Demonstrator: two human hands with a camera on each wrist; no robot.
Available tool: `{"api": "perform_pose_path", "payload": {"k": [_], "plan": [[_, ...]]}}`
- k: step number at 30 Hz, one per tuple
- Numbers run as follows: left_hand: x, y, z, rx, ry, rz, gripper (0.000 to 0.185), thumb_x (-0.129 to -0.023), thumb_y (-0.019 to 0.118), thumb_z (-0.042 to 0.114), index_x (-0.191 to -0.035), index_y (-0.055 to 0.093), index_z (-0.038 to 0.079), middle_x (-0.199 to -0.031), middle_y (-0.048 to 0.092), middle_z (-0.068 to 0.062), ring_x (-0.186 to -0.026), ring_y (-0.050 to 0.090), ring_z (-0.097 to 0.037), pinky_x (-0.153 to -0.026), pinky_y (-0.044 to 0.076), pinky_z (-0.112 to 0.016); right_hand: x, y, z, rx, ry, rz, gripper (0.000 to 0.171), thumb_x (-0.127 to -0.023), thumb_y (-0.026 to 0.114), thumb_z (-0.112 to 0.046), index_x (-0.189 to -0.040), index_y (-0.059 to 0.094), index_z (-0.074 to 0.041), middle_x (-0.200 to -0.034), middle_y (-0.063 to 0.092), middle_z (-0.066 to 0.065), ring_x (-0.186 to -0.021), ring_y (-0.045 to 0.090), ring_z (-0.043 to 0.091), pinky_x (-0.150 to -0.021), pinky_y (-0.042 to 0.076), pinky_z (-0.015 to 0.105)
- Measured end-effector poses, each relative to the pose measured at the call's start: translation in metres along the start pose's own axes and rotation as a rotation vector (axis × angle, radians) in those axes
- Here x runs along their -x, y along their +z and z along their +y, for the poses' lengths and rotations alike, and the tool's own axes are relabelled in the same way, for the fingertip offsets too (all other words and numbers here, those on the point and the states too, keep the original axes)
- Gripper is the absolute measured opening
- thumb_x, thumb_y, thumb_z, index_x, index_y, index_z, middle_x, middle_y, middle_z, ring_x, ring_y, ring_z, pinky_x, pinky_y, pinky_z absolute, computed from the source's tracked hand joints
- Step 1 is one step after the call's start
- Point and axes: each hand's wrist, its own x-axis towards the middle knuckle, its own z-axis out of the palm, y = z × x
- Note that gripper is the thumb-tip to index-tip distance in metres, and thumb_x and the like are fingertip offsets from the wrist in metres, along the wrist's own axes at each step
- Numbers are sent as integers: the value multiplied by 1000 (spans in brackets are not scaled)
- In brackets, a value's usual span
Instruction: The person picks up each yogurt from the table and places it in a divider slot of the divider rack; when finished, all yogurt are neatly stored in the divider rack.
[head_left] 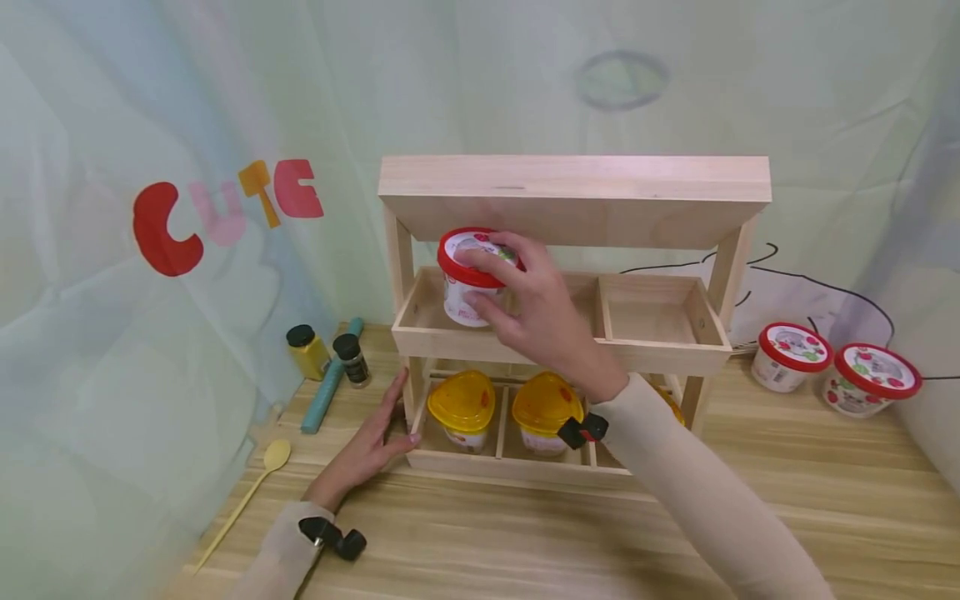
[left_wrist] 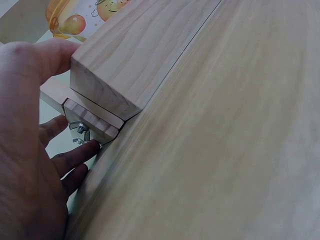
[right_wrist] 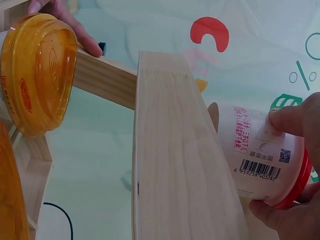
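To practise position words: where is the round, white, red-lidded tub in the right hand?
In the head view, the tub, gripped by the right hand, is at the left end of the pale wooden rack's upper tray, near its left upright.

The right hand (right_wrist: 311,127) grips a white cup (right_wrist: 255,145) near its red lid (right_wrist: 300,185) — barcode (right_wrist: 260,169) showing — its base partly hidden behind the edge of the upper tray's front board (right_wrist: 172,145). Amber-lidded tubs (right_wrist: 45,75) sit in the lower tray (right_wrist: 37,160), and the left hand (right_wrist: 67,20) touches the wooden post (right_wrist: 107,80) at its end.
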Motion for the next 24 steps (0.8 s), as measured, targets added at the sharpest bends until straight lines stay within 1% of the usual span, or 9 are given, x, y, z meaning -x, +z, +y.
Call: {"api": "perform_pose_path", "payload": {"k": [2,5,7,9,11,14,19,21,24], "plan": [[0,-3,17,11,2,-2,105,-100,75,23,-175,1,24,-182,13,-18,-157,35,-53,-118,32,-81,-3,5,0,14,-3,-19,42,-96,80,-21,-137,71,-19,-147,59,21,-137,53,37,-109,54,50],[1,-5,32,-15,25,17,104,-99,74,20,-175,3,20,-180,17,-24,-154,40,-53,-119,38,-74,-7,14,2,34,18,-74,42,-97,79,-22,-138,70,-20,-148,58,21,-137,53,37,-110,54,50],[2,-2,19,-38,39,30,104,-99,76,24,-175,5,23,-181,18,-16,-155,44,-44,-121,44,-61,-8,18,3,46,37,-123,44,-97,79,-23,-139,69,-21,-149,58,21,-139,53,38,-110,56,49],[2,-1,14,-33,53,33,104,-99,76,25,-175,5,23,-181,19,-14,-153,47,-42,-120,46,-59,-8,22,4,63,50,-165,46,-96,80,-24,-141,69,-21,-150,57,21,-140,53,38,-109,57,49],[2,-1,16,-28,58,27,104,-99,76,24,-175,4,24,-181,20,-17,-151,49,-45,-118,47,-61,-8,25,5,78,44,-185,47,-96,80,-23,-141,69,-21,-149,58,22,-140,53,39,-110,57,49],[1,-4,31,22,59,15,103,-99,74,20,-175,3,22,-179,18,-25,-148,46,-58,-113,41,-78,-10,28,6,97,31,-193,44,-96,81,-22,-139,71,-19,-147,60,24,-138,55,41,-110,56,50],[0,-3,22,-35,64,20,103,-100,75,24,-175,4,23,-180,21,-18,-148,52,-44,-116,49,-61,-13,30,7,118,65,-246,42,-97,80,-20,-139,74,-20,-147,62,23,-137,58,41,-114,54,51],[1,-3,23,-41,72,26,104,-100,75,23,-175,4,22,-180,23,-18,-146,54,-43,-114,51,-60,-13,29,7,128,79,-268,43,-97,81,-20,-140,74,-20,-148,62,23,-137,58,40,-115,53,51],[0,-4,32,-22,62,22,104,-99,75,21,-175,4,24,-179,21,-23,-146,51,-52,-113,47,-71,-14,29,6,131,85,-286,44,-97,81,-21,-140,74,-19,-150,61,23,-137,59,41,-115,54,51]]}}
